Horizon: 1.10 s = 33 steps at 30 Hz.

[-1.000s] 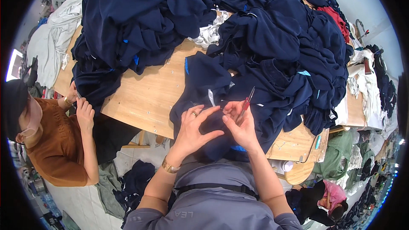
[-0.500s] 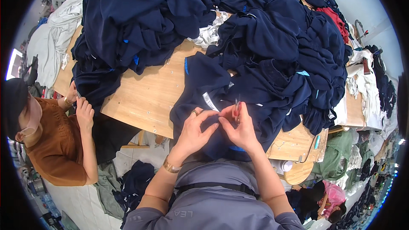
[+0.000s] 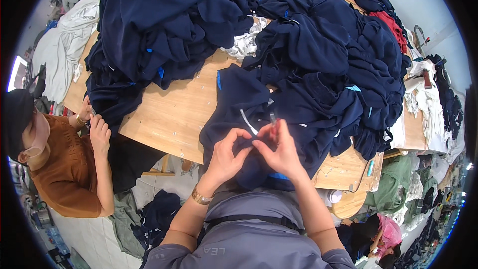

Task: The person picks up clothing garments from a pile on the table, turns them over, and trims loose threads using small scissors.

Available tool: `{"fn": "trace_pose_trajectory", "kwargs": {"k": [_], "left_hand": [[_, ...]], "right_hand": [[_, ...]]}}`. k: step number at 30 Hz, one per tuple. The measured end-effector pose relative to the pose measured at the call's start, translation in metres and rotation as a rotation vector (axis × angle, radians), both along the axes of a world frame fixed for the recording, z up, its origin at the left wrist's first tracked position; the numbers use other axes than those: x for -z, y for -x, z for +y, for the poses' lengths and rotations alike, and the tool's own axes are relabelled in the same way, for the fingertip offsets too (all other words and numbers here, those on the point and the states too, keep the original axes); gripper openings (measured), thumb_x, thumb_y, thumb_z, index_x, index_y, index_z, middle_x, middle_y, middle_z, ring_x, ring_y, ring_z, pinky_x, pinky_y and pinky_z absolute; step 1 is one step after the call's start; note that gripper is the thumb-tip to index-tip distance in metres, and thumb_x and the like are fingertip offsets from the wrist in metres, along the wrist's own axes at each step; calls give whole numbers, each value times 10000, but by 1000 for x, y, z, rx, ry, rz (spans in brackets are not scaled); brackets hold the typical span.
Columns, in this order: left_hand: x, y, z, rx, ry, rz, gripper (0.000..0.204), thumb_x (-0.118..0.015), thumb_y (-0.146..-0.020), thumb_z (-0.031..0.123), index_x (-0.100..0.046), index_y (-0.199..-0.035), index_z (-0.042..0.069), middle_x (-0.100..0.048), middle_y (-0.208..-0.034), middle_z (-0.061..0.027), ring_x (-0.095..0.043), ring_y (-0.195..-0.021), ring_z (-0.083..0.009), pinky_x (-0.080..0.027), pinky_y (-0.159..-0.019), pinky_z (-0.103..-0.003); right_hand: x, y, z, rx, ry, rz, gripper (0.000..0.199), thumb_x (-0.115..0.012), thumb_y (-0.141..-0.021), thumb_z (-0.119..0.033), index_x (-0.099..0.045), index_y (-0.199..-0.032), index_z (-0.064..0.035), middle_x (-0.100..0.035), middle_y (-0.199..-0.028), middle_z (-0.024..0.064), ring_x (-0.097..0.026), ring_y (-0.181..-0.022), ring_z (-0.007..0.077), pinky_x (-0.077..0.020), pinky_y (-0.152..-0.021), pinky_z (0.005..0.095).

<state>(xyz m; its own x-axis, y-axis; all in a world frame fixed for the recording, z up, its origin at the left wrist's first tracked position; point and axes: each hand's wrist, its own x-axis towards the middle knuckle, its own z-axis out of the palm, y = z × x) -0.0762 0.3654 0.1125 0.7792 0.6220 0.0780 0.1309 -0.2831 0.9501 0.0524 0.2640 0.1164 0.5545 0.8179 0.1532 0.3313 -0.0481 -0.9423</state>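
At the table's near edge, my left hand (image 3: 229, 153) pinches a fold of a navy garment (image 3: 226, 102) between thumb and fingers. My right hand (image 3: 280, 150) is closed beside it, its thumb tip meeting the same fold. Small thread snips (image 3: 272, 117) stick up out of the right fingers, blurred, with a reddish part at the grip. Just beyond the fingertips a narrow white strip (image 3: 247, 121) stands out from the cloth. The garment spreads over the table and hangs toward my lap. The exact spot between my fingers is hidden.
Navy garments lie heaped at the far left (image 3: 159, 15) and right (image 3: 323, 45) of the wooden table (image 3: 169, 114). White cloth scraps (image 3: 246, 40) sit between them. On my left a person in a brown shirt (image 3: 64, 169) works with both hands. A turquoise tool (image 3: 370, 168) lies near the right corner.
The white strip has turned and now shows narrower, its lower end close to my fingertips. The snips have shifted slightly left with my right fingers. Both hands still pinch the cloth.
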Motion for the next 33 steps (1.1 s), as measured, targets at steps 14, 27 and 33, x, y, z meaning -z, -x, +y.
{"fn": "trace_pose_trajectory", "kwargs": {"k": [14,27,33], "left_hand": [[22,6,3,-72,21,-7,190,-641,-768,70,-623,-954,42,-607,-964,-105,-553,-1044,-292,-406,-911,-338],[28,7,6,5,791,-256,156,-513,-853,18,-578,-991,-14,-592,-942,-10,-523,-895,-65,-412,-798,-199],[29,7,10,-36,997,-313,190,-513,-850,31,-575,-1029,11,-592,-966,-9,-532,-895,-70,-410,-807,-202]], "right_hand": [[-3,-8,4,37,-317,702,236,-552,-907,-87,-329,-828,-92,-544,-783,59,-535,-679,103,-432,-595,216],[3,-8,-22,3,203,-207,363,-609,-857,-337,-471,-709,-35,-451,-534,115,-446,-443,263,-349,-455,331],[7,-6,-26,-54,250,-468,388,-630,-825,-380,-477,-681,-55,-501,-541,96,-517,-479,284,-378,-455,350]]}}
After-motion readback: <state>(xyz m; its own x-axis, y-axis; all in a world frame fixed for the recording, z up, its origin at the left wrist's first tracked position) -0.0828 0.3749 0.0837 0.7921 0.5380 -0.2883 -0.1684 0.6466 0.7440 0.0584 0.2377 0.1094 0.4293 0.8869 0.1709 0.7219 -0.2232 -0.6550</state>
